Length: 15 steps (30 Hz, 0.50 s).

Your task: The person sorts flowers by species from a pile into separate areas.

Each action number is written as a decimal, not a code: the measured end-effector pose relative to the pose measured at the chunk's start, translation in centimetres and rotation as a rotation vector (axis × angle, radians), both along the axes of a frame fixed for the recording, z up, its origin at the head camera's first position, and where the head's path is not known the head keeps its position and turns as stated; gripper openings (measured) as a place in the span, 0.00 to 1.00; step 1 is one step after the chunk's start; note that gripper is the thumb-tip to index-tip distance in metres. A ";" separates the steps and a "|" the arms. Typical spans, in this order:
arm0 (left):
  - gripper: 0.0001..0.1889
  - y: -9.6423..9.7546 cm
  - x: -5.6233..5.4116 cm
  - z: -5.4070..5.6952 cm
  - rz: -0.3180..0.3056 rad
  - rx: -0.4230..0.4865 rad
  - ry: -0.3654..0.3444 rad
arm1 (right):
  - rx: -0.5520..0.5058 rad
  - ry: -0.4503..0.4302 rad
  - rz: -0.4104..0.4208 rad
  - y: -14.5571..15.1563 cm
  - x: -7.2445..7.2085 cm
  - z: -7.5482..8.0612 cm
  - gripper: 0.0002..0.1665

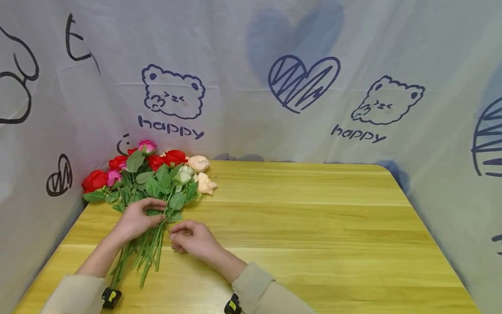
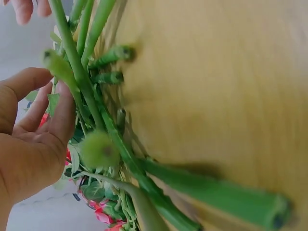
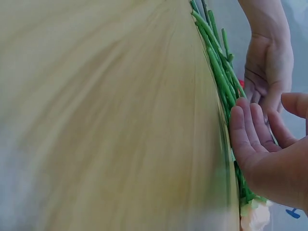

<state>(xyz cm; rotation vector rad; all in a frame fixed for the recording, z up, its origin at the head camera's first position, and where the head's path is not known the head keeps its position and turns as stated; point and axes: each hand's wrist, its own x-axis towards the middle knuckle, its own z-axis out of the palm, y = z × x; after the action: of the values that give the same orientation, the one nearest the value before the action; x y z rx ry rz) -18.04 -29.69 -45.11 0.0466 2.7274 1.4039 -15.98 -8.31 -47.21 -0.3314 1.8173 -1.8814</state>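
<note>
A bunch of artificial roses (image 1: 157,174), with red, pink, peach and pale green heads, lies at the table's left side. Its green stems (image 1: 150,253) point toward me. My left hand (image 1: 137,220) rests over the upper stems, its thumb and fingers spread apart and touching leaves and stems. In the left wrist view, the thumb tip of this hand (image 2: 33,134) is right by one cut stem end. My right hand (image 1: 196,242) is just right of the stems with fingers loosely bent and nothing in them. Its fingertips (image 3: 238,110) reach the bundle's edge in the right wrist view.
The wooden table (image 1: 313,226) extends to the right of the bunch. A white curtain (image 1: 243,117) with drawn bears and hearts hangs behind the table and along both sides. The rose heads lie close to the curtain at the back left.
</note>
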 end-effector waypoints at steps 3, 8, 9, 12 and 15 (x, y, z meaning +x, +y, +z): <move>0.23 0.4 0.1 0.3 0.023 0.064 -0.004 | 0.004 0.023 -0.013 -0.3 0.1 0.0 0.12; 0.26 1.3 0.2 1.2 0.059 0.180 -0.001 | 0.024 0.085 -0.071 -0.6 0.4 0.2 0.12; 0.26 1.5 0.3 1.4 0.068 0.199 0.000 | 0.020 0.091 -0.083 -0.6 0.4 0.3 0.12; 0.27 2.2 0.4 1.9 0.099 0.248 0.006 | -0.019 0.089 -0.110 -0.6 0.5 0.3 0.12; 0.27 2.9 0.6 2.3 0.125 0.291 0.021 | -0.066 0.076 -0.139 -0.6 0.5 0.4 0.12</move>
<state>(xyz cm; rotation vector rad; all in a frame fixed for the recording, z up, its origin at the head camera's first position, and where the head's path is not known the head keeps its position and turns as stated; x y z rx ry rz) -17.40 -26.83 -42.79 -0.0950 2.5574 1.8343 -15.49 -8.88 -46.79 -0.3098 1.8734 -2.0532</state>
